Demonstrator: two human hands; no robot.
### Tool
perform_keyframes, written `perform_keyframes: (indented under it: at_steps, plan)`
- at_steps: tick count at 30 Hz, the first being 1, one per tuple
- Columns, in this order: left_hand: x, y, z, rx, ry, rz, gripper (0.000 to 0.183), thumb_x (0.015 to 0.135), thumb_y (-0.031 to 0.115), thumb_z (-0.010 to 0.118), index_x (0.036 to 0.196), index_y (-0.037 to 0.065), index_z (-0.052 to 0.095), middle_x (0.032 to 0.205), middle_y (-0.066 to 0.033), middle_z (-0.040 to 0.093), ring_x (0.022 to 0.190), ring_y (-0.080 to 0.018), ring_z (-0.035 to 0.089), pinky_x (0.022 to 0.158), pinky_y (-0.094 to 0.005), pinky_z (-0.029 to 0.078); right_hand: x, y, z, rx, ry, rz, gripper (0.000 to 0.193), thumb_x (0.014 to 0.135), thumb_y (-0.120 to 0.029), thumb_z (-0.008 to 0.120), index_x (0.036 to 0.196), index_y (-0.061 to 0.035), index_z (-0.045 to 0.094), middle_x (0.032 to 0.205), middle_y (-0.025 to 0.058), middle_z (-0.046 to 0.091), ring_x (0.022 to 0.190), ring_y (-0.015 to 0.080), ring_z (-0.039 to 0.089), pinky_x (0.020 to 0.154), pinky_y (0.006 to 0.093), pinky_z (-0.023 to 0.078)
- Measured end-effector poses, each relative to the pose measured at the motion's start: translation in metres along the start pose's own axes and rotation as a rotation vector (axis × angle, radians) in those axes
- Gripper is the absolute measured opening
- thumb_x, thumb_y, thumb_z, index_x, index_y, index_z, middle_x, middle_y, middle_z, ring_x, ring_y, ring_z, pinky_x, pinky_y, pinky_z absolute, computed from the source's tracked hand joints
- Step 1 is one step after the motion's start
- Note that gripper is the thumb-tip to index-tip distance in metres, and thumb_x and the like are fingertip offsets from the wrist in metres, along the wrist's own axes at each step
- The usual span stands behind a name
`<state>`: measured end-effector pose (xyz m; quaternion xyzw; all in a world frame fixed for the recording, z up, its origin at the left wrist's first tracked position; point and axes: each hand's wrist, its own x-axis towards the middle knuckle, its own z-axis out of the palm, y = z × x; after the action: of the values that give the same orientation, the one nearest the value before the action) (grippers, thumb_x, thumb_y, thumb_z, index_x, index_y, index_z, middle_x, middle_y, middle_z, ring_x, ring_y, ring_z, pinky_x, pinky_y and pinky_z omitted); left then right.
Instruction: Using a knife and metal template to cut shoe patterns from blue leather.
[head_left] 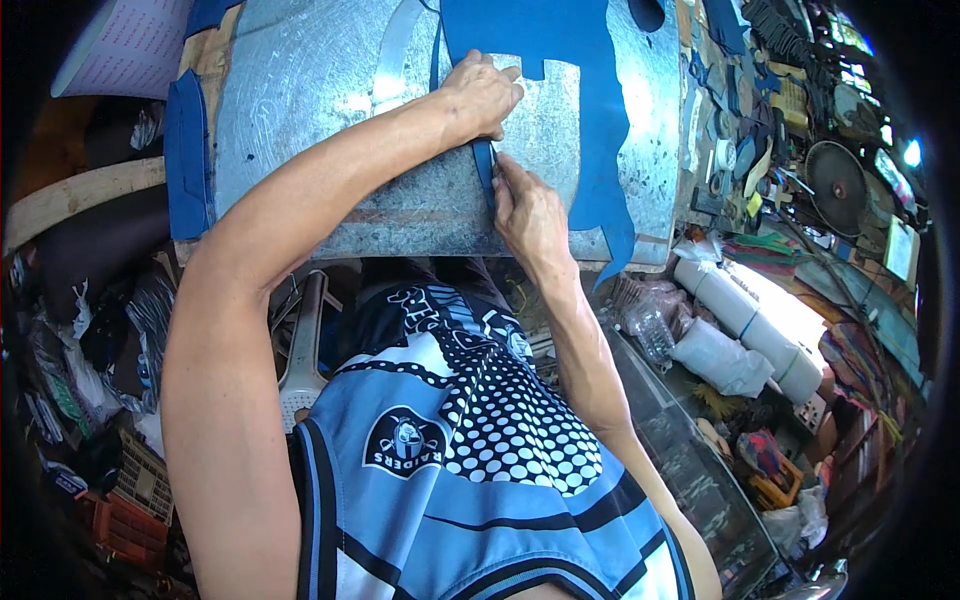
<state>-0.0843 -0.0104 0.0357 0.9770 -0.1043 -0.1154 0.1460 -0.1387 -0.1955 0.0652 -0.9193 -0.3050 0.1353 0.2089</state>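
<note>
A large blue sheet (602, 130), leather-like with a wavy right edge and a square-cornered cut-out, lies on a scratched metal-topped table (300, 130). My left hand (482, 95) presses down beside the cut-out, fingers curled and closed; what lies under them is hidden. Below it a narrow blue strip (484, 175) runs toward the table's near edge. My right hand (532, 210) is closed on a thin, dark knife (494, 168), its tip against the strip just below my left hand. A pale curved band (393, 65) lies left of my left hand.
Folded blue pieces (187, 155) hang at the table's left edge. Beyond the right edge are blue scraps, a round fan (836, 188) and white rolls (750, 325). A stool (304, 345) stands near my legs; plastic crates (135, 500) sit at lower left.
</note>
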Motion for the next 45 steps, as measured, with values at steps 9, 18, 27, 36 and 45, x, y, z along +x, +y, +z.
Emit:
perform_keyframes:
  at_steps: [9,18,27,36,45]
  plan:
    - [-0.006,0.002,0.012,0.014,0.021,-0.048,0.069,0.07,0.035,0.084,0.127,0.007,0.058,0.147,-0.0138,0.046,0.132,-0.0431,0.045,0.107,-0.0537,0.039,-0.055,0.007,-0.019,0.064,-0.129,0.069,0.031,0.093,-0.014,0.056,0.122,-0.007,0.062,0.106,0.0229,0.066,0.09,0.042,0.066,0.078,0.048,0.054]
    - [-0.001,0.048,-0.003,0.182,-0.078,-0.113,0.051,0.074,0.04,0.081,0.112,0.008,0.069,0.116,-0.0103,0.065,0.113,-0.0241,0.06,0.092,-0.0436,0.042,-0.072,0.029,-0.024,0.003,-0.13,-0.015,0.034,0.092,-0.016,0.057,0.125,-0.0105,0.062,0.121,0.0236,0.062,0.099,0.0427,0.065,0.082,0.0478,0.055]
    - [0.0,0.116,-0.001,0.248,-0.339,-0.261,0.121,0.06,0.058,0.085,0.154,0.01,0.026,0.15,-0.0298,0.035,0.141,-0.039,0.034,0.101,-0.0559,0.039,-0.069,0.036,-0.032,0.059,-0.169,-0.055,0.032,0.09,-0.012,0.059,0.121,-0.0067,0.063,0.121,0.0213,0.062,0.101,0.0421,0.064,0.084,0.047,0.053]
    - [-0.002,0.121,0.007,0.221,-0.316,-0.351,0.118,0.059,0.055,0.087,0.155,0.017,0.027,0.153,-0.0287,0.031,0.133,-0.0419,0.042,0.103,-0.0501,0.037,-0.08,0.07,-0.048,0.014,-0.237,-0.195,0.033,0.09,-0.016,0.06,0.123,-0.0131,0.063,0.126,0.0247,0.058,0.089,0.0435,0.067,0.075,0.0487,0.056]
    - [-0.001,0.122,0.012,0.182,-0.29,-0.403,0.121,0.055,0.052,0.09,0.154,0.02,0.03,0.155,-0.0259,0.029,0.133,-0.0448,0.041,0.107,-0.0472,0.036,-0.069,0.09,-0.061,-0.024,-0.323,-0.291,0.035,0.088,-0.016,0.062,0.124,-0.0159,0.064,0.13,0.0265,0.056,0.093,0.0429,0.068,0.079,0.047,0.056]
